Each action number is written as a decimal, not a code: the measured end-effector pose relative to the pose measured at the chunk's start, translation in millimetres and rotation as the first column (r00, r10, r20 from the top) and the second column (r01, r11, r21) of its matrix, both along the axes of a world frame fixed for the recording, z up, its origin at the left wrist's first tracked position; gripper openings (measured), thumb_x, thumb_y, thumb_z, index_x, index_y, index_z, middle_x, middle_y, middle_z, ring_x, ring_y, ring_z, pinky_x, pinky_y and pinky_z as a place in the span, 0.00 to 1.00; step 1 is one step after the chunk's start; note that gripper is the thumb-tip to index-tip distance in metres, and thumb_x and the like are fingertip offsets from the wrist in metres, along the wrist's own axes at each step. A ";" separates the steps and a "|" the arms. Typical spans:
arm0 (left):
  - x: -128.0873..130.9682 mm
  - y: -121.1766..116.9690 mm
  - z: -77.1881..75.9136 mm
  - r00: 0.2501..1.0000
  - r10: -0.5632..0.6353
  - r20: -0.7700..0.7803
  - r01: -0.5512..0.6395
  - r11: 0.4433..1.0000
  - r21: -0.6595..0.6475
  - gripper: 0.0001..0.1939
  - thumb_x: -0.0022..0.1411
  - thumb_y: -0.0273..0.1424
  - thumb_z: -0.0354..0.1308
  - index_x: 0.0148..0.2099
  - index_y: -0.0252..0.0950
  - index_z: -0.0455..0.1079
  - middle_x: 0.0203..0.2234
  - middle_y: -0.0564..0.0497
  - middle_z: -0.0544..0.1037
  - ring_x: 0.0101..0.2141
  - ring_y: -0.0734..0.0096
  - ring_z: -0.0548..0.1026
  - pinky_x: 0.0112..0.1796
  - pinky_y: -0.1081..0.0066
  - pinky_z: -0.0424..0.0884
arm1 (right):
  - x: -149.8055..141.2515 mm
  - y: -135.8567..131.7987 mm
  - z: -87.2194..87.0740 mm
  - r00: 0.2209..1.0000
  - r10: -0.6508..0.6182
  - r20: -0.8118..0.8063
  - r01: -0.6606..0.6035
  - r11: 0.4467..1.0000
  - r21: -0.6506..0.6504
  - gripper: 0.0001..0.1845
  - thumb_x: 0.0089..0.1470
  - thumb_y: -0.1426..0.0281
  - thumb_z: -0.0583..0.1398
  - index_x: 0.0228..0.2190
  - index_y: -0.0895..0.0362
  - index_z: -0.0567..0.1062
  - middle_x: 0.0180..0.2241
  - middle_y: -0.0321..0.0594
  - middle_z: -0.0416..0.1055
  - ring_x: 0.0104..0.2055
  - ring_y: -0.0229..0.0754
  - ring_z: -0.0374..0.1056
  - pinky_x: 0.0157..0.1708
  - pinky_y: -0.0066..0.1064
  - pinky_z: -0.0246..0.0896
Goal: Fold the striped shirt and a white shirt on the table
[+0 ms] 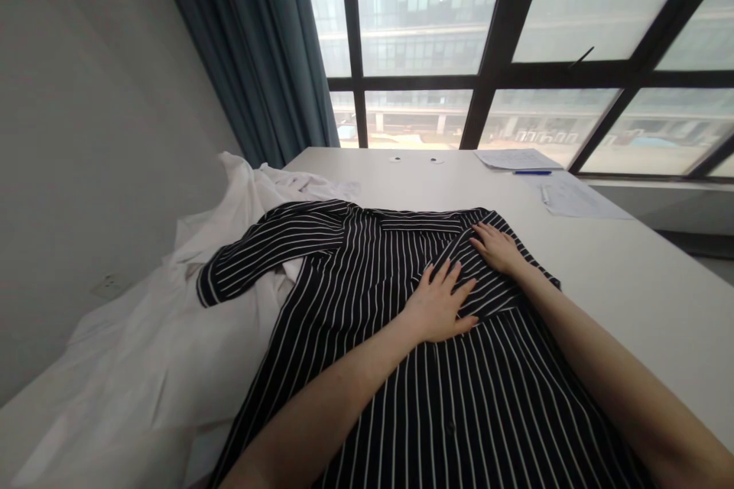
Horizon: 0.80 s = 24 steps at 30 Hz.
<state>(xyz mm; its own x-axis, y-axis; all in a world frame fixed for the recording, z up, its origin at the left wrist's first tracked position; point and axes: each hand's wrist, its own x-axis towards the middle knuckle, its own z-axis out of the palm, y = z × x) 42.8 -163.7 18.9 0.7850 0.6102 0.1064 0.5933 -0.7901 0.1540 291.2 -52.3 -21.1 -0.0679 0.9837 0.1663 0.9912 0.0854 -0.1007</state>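
Observation:
A black shirt with white stripes lies spread over the table, its collar end toward the window. One sleeve stretches out to the left; the other is folded inward across the upper right of the shirt. My left hand rests flat on the shirt's middle, fingers spread, at the end of the folded sleeve. Farther up, my right hand lies flat on the folded sleeve near the right shoulder, fingers stretched out. Neither hand grips the cloth.
White cloth is heaped along the left side, partly under the left sleeve. Papers and a blue pen lie at the far right of the white table. A blue curtain hangs beside the window.

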 end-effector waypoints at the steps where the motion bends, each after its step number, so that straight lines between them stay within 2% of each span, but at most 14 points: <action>1: 0.1 0.2 0.3 1.000 -0.001 -0.007 0.001 1.000 -0.006 0.35 0.68 0.52 0.40 0.70 0.38 0.48 0.69 0.40 0.46 0.68 0.48 0.42 0.62 0.45 0.43 | 1.5 1.0 0.2 1.000 -0.006 -0.004 0.006 1.000 -0.009 0.31 0.64 0.55 0.43 0.62 0.55 0.61 0.66 0.47 0.55 0.67 0.53 0.50 0.62 0.54 0.47; 9: 0.0 1.1 1.9 1.000 -0.010 -0.019 0.010 1.000 -0.029 0.34 0.69 0.51 0.39 0.69 0.39 0.50 0.69 0.40 0.47 0.67 0.46 0.44 0.62 0.45 0.44 | 12.4 11.5 9.0 0.996 -0.083 -0.028 0.081 0.995 -0.053 0.35 0.63 0.51 0.44 0.64 0.55 0.58 0.67 0.46 0.51 0.67 0.53 0.49 0.63 0.53 0.44; 14: -0.5 0.8 2.4 1.000 -0.014 -0.018 0.013 0.999 -0.032 0.34 0.69 0.51 0.39 0.69 0.39 0.49 0.69 0.39 0.47 0.67 0.47 0.43 0.62 0.45 0.44 | 19.3 17.0 8.3 0.990 -0.131 -0.045 0.130 0.991 -0.016 0.33 0.63 0.52 0.43 0.62 0.54 0.60 0.66 0.47 0.54 0.67 0.53 0.49 0.62 0.55 0.45; 18: -0.6 0.7 4.1 0.999 -0.015 -0.028 0.014 0.999 -0.051 0.34 0.69 0.51 0.39 0.70 0.38 0.49 0.69 0.39 0.47 0.68 0.46 0.42 0.62 0.45 0.43 | 23.2 16.9 9.3 0.985 -0.161 -0.053 0.163 0.986 0.040 0.32 0.64 0.55 0.42 0.61 0.58 0.62 0.65 0.51 0.56 0.66 0.56 0.51 0.61 0.58 0.46; 21: -0.1 0.7 3.9 0.999 -0.015 -0.031 0.013 0.998 -0.054 0.34 0.69 0.51 0.39 0.70 0.38 0.48 0.69 0.40 0.47 0.68 0.47 0.42 0.62 0.45 0.43 | 20.0 10.2 11.7 0.990 -0.131 -0.049 0.135 0.986 0.093 0.31 0.63 0.58 0.43 0.62 0.58 0.61 0.65 0.52 0.55 0.66 0.57 0.50 0.61 0.59 0.45; 24: 0.9 1.0 1.7 1.000 -0.010 -0.026 0.009 0.999 -0.041 0.34 0.69 0.52 0.38 0.70 0.39 0.49 0.69 0.41 0.47 0.68 0.47 0.42 0.62 0.44 0.43 | 11.7 -5.7 11.2 0.999 -0.034 -0.032 0.038 0.992 0.124 0.29 0.63 0.60 0.45 0.62 0.56 0.61 0.66 0.48 0.54 0.68 0.53 0.48 0.63 0.54 0.44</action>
<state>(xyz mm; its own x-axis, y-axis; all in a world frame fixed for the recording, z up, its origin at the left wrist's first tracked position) 43.7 -162.6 20.7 0.7932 0.6059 0.0610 0.5898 -0.7892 0.1712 302.9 -58.0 -10.0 -0.0262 0.9569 0.2893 0.9906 0.0637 -0.1212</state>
